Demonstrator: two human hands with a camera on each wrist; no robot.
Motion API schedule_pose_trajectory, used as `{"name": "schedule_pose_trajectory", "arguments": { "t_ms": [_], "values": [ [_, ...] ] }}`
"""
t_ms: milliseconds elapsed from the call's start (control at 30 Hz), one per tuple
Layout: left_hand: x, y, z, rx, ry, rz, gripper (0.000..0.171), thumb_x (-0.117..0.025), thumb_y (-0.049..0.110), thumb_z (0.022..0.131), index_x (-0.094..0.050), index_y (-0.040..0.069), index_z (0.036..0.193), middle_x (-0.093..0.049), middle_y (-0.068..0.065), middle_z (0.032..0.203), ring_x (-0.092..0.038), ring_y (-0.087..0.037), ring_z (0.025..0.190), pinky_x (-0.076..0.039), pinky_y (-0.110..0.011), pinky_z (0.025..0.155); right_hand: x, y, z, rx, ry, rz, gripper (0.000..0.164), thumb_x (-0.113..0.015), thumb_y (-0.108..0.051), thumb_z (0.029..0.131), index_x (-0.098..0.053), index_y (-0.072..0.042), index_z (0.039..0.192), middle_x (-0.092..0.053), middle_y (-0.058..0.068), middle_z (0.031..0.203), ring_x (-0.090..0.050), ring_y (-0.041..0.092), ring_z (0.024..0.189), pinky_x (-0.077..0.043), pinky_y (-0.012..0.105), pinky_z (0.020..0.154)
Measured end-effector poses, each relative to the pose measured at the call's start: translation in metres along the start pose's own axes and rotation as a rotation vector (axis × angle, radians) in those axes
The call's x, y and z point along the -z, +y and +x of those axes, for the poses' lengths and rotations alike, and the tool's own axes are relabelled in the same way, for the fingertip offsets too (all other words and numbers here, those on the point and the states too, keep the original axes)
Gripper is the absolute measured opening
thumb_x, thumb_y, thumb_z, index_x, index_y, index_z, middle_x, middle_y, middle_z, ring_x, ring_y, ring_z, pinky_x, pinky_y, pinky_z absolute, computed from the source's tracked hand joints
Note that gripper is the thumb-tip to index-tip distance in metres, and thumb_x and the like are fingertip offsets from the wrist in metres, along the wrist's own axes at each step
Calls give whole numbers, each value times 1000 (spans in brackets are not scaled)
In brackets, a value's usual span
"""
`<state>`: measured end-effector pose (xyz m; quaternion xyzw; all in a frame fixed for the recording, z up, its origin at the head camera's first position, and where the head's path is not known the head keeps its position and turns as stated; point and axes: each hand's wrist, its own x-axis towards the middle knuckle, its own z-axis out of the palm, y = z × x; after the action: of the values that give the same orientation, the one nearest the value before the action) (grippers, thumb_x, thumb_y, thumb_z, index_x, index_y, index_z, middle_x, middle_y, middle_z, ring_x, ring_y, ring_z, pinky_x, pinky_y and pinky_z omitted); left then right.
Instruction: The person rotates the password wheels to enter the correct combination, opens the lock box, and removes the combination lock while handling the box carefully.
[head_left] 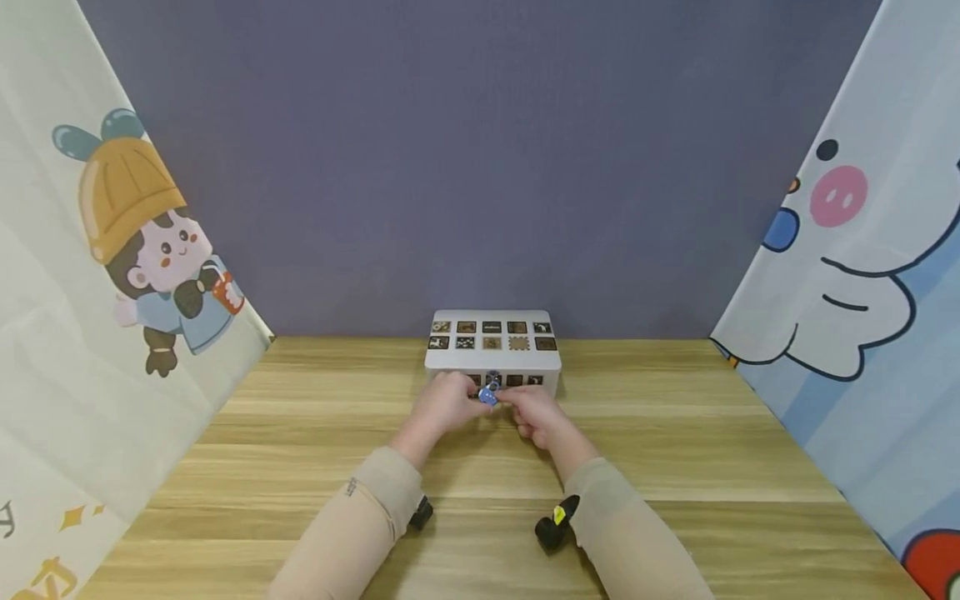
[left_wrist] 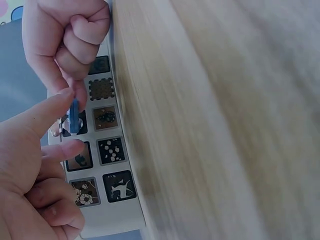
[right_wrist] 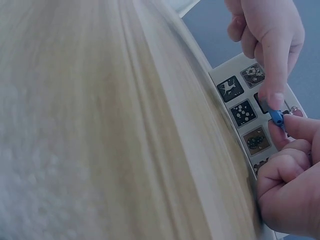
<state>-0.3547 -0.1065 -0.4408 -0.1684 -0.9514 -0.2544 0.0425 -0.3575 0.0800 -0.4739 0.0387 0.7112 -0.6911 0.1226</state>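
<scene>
A white box [head_left: 491, 362] with rows of small dark picture squares stands at the back of the table. At its front hangs a small blue padlock [head_left: 487, 395] with a metal shackle. From the left, my left hand [head_left: 447, 403] holds the padlock between thumb and forefinger. The fingertips of my right hand [head_left: 537, 414] pinch its other side, with the remaining fingers curled in. In the left wrist view the blue padlock body [left_wrist: 74, 118] lies between both hands' fingertips. The right wrist view shows the left thumb against the padlock [right_wrist: 276, 118]; fingers partly hide the shackle.
The box rests on a wood-grain table [head_left: 337, 400], close to a plain grey-purple backdrop [head_left: 487, 167]. Cartoon-printed curtains flank both sides, the left curtain [head_left: 45, 333] and the right curtain [head_left: 885, 333]. Black wrist cameras sit below the sleeves.
</scene>
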Motion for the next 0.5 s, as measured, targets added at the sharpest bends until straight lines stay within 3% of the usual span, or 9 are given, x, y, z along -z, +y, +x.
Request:
{"name": "schedule_pose_trajectory", "arguments": {
  "t_ms": [233, 500],
  "values": [
    [1, 2, 3, -27, 12, 91, 30, -85, 43, 82, -71, 19, 70, -60, 10, 62, -51, -12, 55, -44, -30, 51, 0, -2, -1, -2, -17, 44, 30, -70, -18, 95, -69, 3, 117, -31, -9, 52, -24, 5, 43, -22, 20, 38],
    [-1, 1, 5, -39, -5, 97, 28, -83, 40, 85, -70, 22, 68, -59, 13, 60, -51, -11, 53, -44, -29, 50, 1, 0, 1, -21, -18, 51, 29, -70, -19, 95, -70, 2, 115, -31, -9, 51, -24, 5, 42, -23, 20, 38]
  ]
}}
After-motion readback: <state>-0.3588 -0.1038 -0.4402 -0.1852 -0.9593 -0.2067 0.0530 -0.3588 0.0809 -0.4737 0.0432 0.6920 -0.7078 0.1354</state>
